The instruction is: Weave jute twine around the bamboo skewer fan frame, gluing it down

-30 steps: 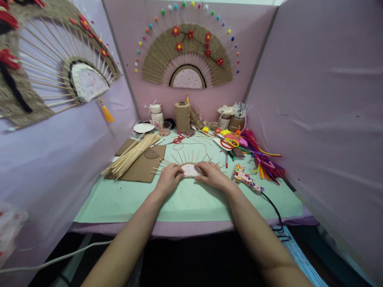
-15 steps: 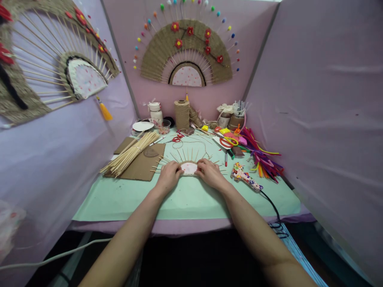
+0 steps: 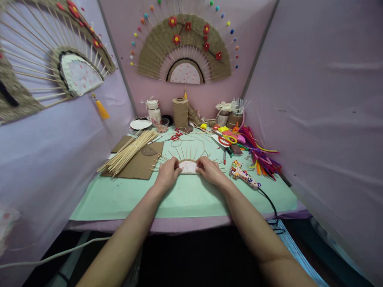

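Both ends of a spotted half-circle (image 3: pixel 188 168) at mid-table are covered in the head view: the left hand (image 3: pixel 168 173) and right hand (image 3: pixel 208 171) curl their fingers there, seemingly pinching its rim. Thin sticks (image 3: pixel 190 152) already radiate from it. Judging by the wall fan (image 3: pixel 155 46), a woven band and flowers are lacking. A bundle of sticks (image 3: pixel 131 151) lies toward the table's (image 3: pixel 185 203) left edge.

Bare skin is shown on the left hand (image 3: pixel 168 173) and left forearm (image 3: pixel 128 231), and on the right hand (image 3: pixel 210 171) and right forearm (image 3: pixel 243 217); both forearms are tapered toward the hands, the right marked by a crease (image 3: pixel 266 261) near the elbow.
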